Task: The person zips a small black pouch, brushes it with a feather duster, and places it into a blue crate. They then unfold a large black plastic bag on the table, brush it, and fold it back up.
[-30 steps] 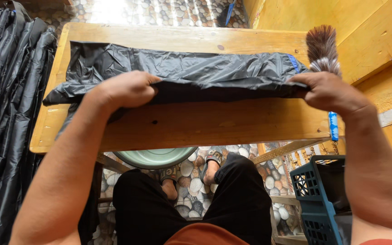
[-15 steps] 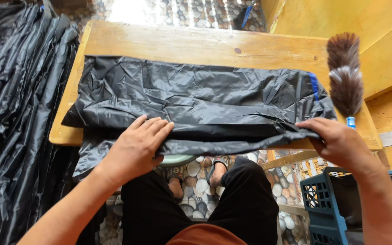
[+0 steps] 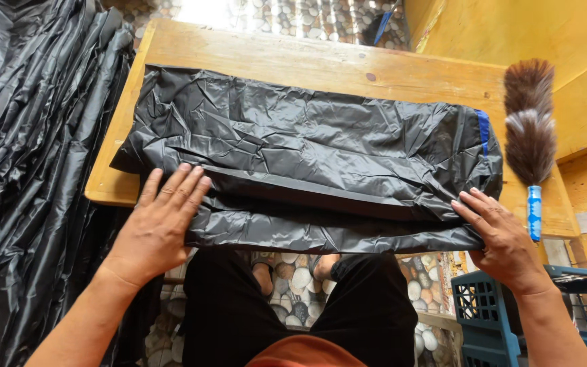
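At nine o'clock I see one heap of black plastic sheeting (image 3: 28,156) hanging beside the wooden table (image 3: 321,64). My left hand (image 3: 157,228) lies flat, fingers spread, on the near left edge of the one black plastic bag (image 3: 307,156), which covers the middle of the table with its near fold drooping over the edge at six o'clock. My right hand (image 3: 501,238) presses open-palmed on the bag's near right corner; the two hands are well apart. To fold well, I judge both palms should keep the crease taut and level. At three o'clock lies one feather duster (image 3: 530,129); at five o'clock, one blue crate (image 3: 579,319).
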